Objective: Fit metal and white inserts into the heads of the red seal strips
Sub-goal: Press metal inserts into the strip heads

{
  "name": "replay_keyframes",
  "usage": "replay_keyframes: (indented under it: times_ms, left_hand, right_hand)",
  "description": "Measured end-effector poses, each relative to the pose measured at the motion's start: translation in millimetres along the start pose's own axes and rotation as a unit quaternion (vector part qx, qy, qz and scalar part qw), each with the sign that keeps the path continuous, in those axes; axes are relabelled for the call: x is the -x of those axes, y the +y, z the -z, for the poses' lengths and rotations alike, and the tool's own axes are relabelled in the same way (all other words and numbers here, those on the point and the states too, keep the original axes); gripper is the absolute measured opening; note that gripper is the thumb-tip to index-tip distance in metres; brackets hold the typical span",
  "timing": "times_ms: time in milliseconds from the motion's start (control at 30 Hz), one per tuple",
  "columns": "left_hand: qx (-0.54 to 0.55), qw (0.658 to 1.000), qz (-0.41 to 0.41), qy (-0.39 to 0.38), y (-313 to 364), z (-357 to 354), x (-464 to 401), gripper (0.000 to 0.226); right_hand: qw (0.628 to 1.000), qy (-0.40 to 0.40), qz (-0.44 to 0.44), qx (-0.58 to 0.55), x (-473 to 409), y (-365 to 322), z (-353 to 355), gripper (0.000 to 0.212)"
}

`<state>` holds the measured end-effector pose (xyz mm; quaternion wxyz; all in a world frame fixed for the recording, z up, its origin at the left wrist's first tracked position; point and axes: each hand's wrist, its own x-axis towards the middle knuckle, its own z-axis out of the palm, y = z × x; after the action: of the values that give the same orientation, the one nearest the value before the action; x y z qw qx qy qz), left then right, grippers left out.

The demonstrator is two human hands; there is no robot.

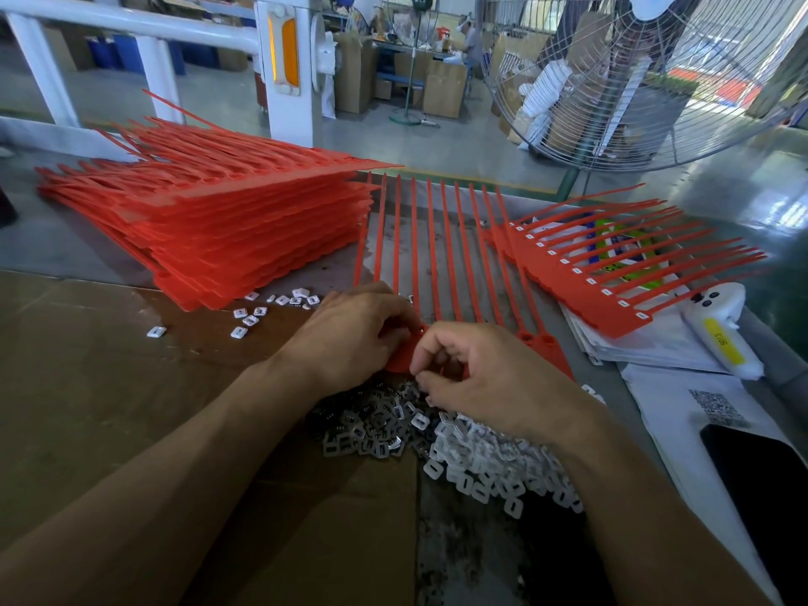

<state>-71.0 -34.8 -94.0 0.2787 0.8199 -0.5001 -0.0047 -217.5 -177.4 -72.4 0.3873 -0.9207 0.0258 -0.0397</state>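
A comb of red seal strips [437,251] lies in front of me, tails pointing away, its heads partly hidden under my hands. My left hand [354,330] rests with curled fingers on the left heads of the comb. My right hand [485,382] hovers curled over the near edge of the heads, fingertips pinched together above a pile of metal inserts [371,426]; what they pinch is too small to tell. A heap of white inserts [485,465] lies just right of the metal ones.
A tall stack of red seal combs [227,220] fills the left. A comb with white inserts in its heads [612,282] lies on papers at right. Loose white inserts [262,310], a white bottle [721,330], a phone [760,483], cardboard sheet [109,387], big fan [656,72].
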Motion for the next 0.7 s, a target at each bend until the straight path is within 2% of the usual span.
replay_keyframes:
  times_ms: [200,433,700]
  left_hand:
    - [0.001,1.0,-0.004,0.001,-0.5,-0.2,-0.3,0.019]
    - [0.001,1.0,-0.004,-0.002,-0.1,0.1,0.9,0.018]
    - [-0.003,1.0,-0.002,-0.001,-1.2,-0.3,1.0,0.022]
  right_hand:
    - [1.0,0.022,0.008,-0.003,-1.3,3.8,-0.9,0.016]
    - [0.995,0.093,0.02,0.004,-3.0,10.2,-1.6,0.018]
    - [0.982,0.179,-0.029,-0.051,-3.2,16.6,7.2,0.02]
